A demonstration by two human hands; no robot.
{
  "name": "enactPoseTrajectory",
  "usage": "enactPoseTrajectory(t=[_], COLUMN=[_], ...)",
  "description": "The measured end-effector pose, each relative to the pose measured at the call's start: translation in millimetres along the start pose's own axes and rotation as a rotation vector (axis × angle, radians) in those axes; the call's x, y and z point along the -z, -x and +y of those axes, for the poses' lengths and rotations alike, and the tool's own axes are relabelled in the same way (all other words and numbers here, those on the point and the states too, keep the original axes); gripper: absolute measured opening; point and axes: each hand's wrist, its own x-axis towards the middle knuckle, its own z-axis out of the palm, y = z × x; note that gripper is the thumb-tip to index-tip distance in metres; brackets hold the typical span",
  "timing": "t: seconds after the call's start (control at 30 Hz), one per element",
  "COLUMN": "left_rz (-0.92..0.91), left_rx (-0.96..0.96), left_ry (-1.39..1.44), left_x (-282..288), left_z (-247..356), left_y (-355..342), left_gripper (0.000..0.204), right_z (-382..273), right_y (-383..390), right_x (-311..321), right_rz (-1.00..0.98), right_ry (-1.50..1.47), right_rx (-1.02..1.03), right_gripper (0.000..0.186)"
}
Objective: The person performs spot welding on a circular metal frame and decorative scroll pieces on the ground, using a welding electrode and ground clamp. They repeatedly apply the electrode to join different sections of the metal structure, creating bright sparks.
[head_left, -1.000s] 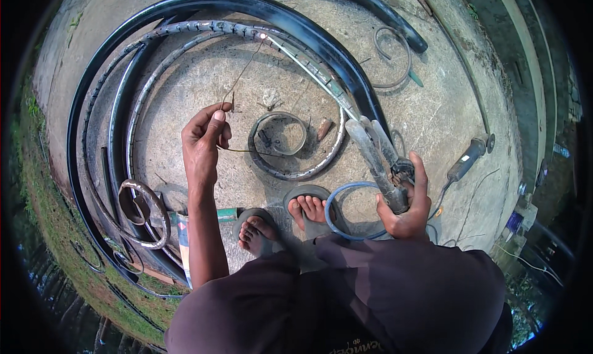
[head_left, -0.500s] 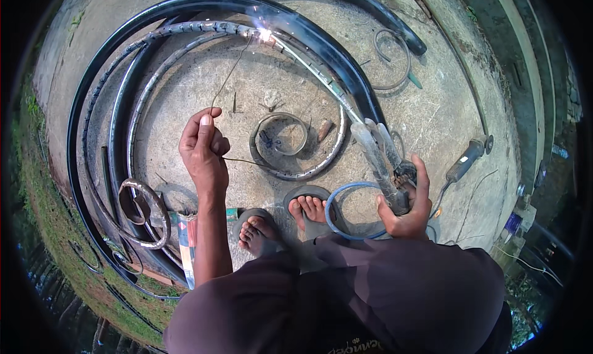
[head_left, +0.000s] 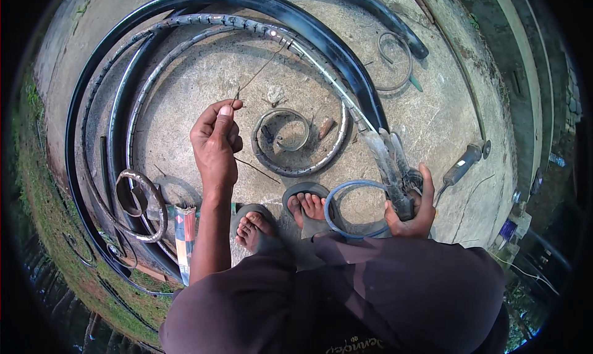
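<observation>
In the centre left, my left hand [head_left: 216,138] is closed, thumb and forefinger pinching a thin wire [head_left: 258,74]. The wire's far end reaches up to the curved, notched metal bar [head_left: 231,22], close to a small glowing spot on it. My right hand [head_left: 412,212], lower right, is wrapped round a dark, worn welding electrode holder [head_left: 393,175]. From its jaws a pale, straight welding electrode [head_left: 327,76] extends up and left, its tip near the bar, just right of the glowing spot. No bright arc shows.
Large black curved tubes [head_left: 309,20] sweep round the left and top of the concrete floor [head_left: 204,76]. A small metal spiral [head_left: 258,138] lies centrally, a blue ring [head_left: 333,196] beside my feet. An angle grinder [head_left: 462,164] lies right; another scroll [head_left: 162,215] sits left.
The bright arc and its smoke have gone, leaving a small glow on the bar. My left hand moved right and slightly up with the wire; the electrode tip shifted right, away from the glow.
</observation>
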Motion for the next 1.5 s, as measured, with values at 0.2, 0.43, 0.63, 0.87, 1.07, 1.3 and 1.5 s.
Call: enactPoseTrajectory(t=[0.2,0.43,0.63,0.87,1.07,1.3,1.5], left_rz=[0.022,0.033,0.041,0.062,0.067,0.066,0.056], left_rx=[-0.016,-0.016,-0.027,-0.034,-0.044,-0.036,-0.032], left_ry=[-0.018,-0.034,-0.069,-0.072,-0.061,-0.077,-0.067], left_x=[0,0,1,-2,-4,-5,-7], left_z=[-7,-6,-6,-5,-7,-4,-7], left_y=[-8,-11,-11,-8,-9,-9,-10], left_gripper=[0.024,0.025,0.025,0.024,0.023,0.023,0.024], right_z=[-9,-5,-6,-4,-1,-2,-2], right_y=[-4,-9,-12,-13,-14,-14,-9], right_x=[-6,-12,-12,-11,-8,-11,-8], right_rz=[-0.013,0.028,-0.011,-0.034,-0.028,-0.02,-0.014], right_ry=[-0.008,0.025,0.002,0.012,0.05,0.05,0.053], right_rx=[-0.03,0.109,0.104,0.153,0.189,0.217,0.131], right_gripper=[0.093,0.088,0.089,0.089,0.091,0.091,0.092])
